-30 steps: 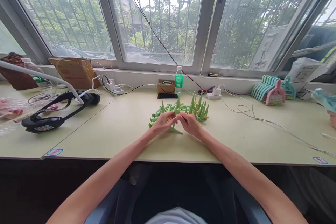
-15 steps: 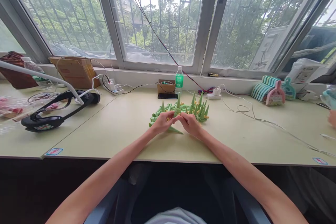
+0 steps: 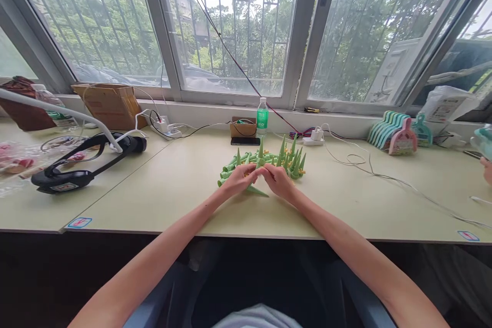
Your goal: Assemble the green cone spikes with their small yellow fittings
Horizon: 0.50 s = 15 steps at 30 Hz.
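My left hand [image 3: 241, 179] and my right hand [image 3: 278, 179] meet at the fingertips just above the table, in the middle of the head view. Between them a green plastic cone [image 3: 260, 161] shows, and my left fingers are closed on its lower part. The fingers of my right hand are pinched together at the same spot; what they grip is hidden. Around and behind both hands lies a group of green cones [image 3: 295, 164] with small yellow parts, several upright and others on their sides. One loose cone [image 3: 257, 191] lies in front of my left hand.
Behind the cones are a phone [image 3: 246, 141], a small cardboard box [image 3: 243, 127] and a green-labelled bottle [image 3: 262, 117]. A black headset [image 3: 73, 177] lies left. White cables [image 3: 400, 180] and pastel dustpans [image 3: 392, 133] are at right. Another person's hand [image 3: 486, 169] shows at the right edge.
My fingertips have drawn closer together, covering the small yellow bit that showed between them. At the right edge, the other person's hand and a teal item have shifted slightly.
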Available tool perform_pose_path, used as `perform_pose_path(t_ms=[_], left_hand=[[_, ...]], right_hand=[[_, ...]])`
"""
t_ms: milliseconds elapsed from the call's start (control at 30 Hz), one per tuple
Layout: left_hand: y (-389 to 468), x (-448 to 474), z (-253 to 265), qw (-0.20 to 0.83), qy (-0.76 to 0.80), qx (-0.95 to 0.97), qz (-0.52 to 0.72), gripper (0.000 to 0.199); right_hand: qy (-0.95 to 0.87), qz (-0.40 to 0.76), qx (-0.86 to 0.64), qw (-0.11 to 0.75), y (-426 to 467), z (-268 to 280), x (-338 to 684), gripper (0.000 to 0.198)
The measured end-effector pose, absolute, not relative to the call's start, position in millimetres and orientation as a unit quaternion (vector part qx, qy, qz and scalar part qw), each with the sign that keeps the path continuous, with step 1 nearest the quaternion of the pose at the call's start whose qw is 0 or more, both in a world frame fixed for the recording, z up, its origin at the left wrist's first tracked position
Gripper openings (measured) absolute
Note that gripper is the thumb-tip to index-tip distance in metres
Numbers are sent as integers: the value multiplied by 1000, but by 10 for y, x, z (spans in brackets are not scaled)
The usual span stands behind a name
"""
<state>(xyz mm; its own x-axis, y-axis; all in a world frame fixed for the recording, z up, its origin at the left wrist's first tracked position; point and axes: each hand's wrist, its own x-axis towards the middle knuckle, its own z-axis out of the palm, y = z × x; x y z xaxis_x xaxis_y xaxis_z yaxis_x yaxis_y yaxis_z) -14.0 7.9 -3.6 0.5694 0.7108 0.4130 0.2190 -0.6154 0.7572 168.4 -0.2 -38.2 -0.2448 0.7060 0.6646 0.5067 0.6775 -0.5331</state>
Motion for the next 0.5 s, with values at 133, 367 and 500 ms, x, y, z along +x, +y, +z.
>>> perform_pose_path(t_ms=[133, 367, 500], left_hand=[[99, -149, -37, 345, 288, 816, 364, 52], [166, -157, -94, 363, 270, 821, 348, 53], [172, -141, -106, 366, 268, 818, 353, 52]], right_hand=[[-785, 112, -380, 477, 5, -382, 1684, 45], [-789, 135, -378, 466, -14, -373, 1683, 43], [-787, 139, -384, 463, -3, -377, 1685, 42]])
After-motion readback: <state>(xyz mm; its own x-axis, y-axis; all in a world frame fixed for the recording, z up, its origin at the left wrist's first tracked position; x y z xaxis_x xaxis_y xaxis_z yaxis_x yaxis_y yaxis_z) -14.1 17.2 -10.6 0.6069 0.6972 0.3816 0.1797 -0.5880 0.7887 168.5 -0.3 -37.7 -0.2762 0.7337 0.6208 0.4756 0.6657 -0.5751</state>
